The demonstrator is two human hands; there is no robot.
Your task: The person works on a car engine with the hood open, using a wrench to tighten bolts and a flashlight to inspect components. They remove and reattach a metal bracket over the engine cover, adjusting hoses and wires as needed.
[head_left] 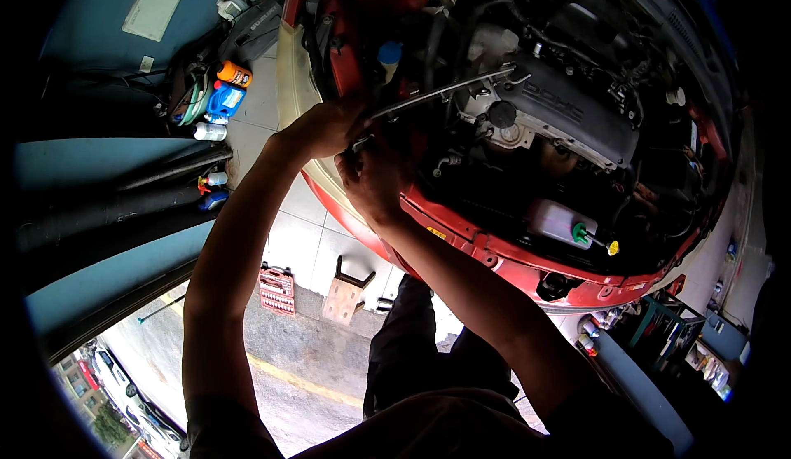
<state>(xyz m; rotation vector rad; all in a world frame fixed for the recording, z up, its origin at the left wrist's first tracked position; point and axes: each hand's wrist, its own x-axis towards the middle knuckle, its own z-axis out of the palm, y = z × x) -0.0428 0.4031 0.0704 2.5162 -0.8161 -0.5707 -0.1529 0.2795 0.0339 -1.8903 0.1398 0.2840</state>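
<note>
My left hand is at the front left corner of a red car's open engine bay, its fingers curled down into shadow. Just below it, my right hand has its fingers bent inward. A small shiny metal piece shows between the two hands; its kind is hard to make out. From beside my left fingers, a long slim metal rod slants up over the engine. Whether my left hand touches the rod is hidden. Dark shadow covers the fingertips of both hands.
A white reservoir with green and yellow caps sits at the bay's front right. A blue cap stands beyond my hands. On the floor are a red socket set case and a small stool. Bottles line the left wall.
</note>
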